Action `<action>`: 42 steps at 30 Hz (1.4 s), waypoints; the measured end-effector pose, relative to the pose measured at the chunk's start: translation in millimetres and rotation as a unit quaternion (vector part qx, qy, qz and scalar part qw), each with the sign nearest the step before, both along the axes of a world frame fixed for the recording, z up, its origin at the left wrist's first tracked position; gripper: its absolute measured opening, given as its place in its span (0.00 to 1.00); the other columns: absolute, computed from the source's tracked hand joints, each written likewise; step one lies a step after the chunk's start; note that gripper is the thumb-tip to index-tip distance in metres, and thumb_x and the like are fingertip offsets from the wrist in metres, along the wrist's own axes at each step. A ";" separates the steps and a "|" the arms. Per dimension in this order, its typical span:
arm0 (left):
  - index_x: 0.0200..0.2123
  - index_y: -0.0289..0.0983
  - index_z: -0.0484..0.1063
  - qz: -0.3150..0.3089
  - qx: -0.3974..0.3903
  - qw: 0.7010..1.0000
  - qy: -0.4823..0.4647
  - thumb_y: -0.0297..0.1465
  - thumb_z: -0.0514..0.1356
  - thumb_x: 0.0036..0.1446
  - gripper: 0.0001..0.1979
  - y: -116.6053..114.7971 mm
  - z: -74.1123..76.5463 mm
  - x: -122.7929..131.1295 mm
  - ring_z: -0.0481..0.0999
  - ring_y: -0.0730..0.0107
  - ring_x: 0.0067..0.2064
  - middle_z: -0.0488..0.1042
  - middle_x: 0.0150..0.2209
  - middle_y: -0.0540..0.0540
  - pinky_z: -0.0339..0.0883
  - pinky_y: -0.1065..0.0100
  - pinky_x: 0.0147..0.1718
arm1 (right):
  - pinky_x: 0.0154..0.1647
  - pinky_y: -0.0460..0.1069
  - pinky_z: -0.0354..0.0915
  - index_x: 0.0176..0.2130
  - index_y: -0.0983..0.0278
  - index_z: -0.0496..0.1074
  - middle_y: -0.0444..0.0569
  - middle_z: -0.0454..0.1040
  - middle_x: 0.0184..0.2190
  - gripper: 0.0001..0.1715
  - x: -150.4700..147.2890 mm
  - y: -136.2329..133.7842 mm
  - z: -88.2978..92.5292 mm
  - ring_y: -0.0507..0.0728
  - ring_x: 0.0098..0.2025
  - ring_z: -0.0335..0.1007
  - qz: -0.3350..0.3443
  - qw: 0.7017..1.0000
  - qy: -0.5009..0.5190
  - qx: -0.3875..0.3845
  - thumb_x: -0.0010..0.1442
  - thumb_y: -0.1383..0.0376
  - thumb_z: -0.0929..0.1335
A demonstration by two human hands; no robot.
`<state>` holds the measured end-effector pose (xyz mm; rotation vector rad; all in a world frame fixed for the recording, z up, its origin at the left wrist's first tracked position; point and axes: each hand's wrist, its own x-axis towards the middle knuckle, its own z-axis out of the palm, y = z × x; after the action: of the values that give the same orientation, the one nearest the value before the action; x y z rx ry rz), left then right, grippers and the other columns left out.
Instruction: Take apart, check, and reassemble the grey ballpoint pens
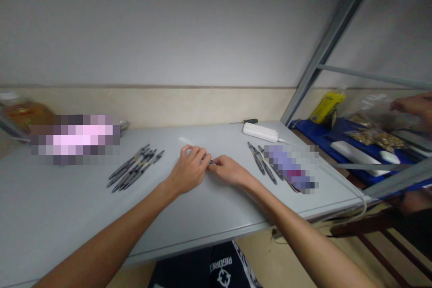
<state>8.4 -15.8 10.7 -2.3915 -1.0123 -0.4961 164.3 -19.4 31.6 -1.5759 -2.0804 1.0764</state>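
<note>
Over the middle of the table, my left hand (192, 168) and my right hand (228, 170) meet. Both are closed on a dark pen (212, 162); just a short stretch of it shows between the fingers, the rest being covered. To the left lies a bunch of grey and black pens (137, 168), roughly side by side and slanting. A few similar pens (262, 162) rest on the right, beside a blurred-out purple item (286, 166).
A white power strip (259, 132) and a screwdriver (250, 121) lie near the wall. At the left stand a bottle (27, 117) and a blurred pink item (79, 137). Beyond the metal frame (313, 72), another person's hand (413, 105) is above bags of small brass-coloured parts (378, 137).
</note>
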 end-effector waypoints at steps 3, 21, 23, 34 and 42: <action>0.33 0.37 0.67 -0.038 0.032 0.999 -0.002 0.27 0.53 0.55 0.04 -0.5 1.1 -2.0 0.64 0.59 0.39 0.70 0.34 0.43 0.51 0.54 0.43 | 0.14 0.43 0.37 0.20 0.61 0.49 0.33 0.44 0.12 0.16 10.1 3.3 2.9 0.45 0.14 0.34 0.096 0.934 0.186 -0.289 0.54 0.63 0.60; 0.17 0.36 0.64 -0.030 -0.012 0.997 -0.063 0.20 0.51 0.55 0.16 2.0 -4.5 -5.6 0.63 0.66 0.27 0.67 0.18 0.46 0.48 0.62 0.29 | 0.20 0.44 0.50 0.19 0.65 0.62 0.42 0.60 0.15 0.17 -17.3 -18.3 -6.5 0.49 0.20 0.56 0.039 0.999 -0.034 -0.016 0.56 0.61 0.62; 0.17 0.36 0.65 -0.024 -0.023 0.998 -0.062 0.20 0.52 0.53 0.15 2.3 -4.6 -4.9 0.65 0.66 0.26 0.68 0.18 0.45 0.50 0.61 0.30 | 0.24 0.46 0.55 0.23 0.66 0.68 0.48 0.69 0.20 0.17 -18.7 -19.1 -8.4 0.52 0.24 0.64 0.027 0.993 -0.109 0.046 0.57 0.60 0.61; 0.18 0.38 0.70 0.137 -0.225 0.960 -0.089 0.24 0.52 0.46 0.10 7.7 -11.1 -0.5 0.72 0.64 0.24 0.72 0.18 0.44 0.59 0.66 0.27 | 0.31 0.51 0.59 0.39 0.66 0.67 0.56 0.72 0.31 0.13 -21.0 -21.6 -11.3 0.60 0.36 0.69 0.027 0.888 -0.345 0.302 0.61 0.74 0.57; 0.40 0.38 0.65 -0.047 -0.319 0.910 -0.259 0.33 0.52 0.58 0.08 17.8 -9.8 -17.5 0.72 0.66 0.38 0.72 0.38 0.44 0.65 0.64 0.39 | 0.37 0.53 0.52 0.41 0.64 0.67 0.55 0.67 0.38 0.13 -5.1 0.3 -27.6 0.61 0.41 0.58 -0.002 0.863 -0.308 0.402 0.64 0.61 0.58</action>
<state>-9.2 2.0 1.0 -2.9720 -1.4688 -1.0037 159.1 -19.1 4.0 -1.5324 -2.3951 -0.3984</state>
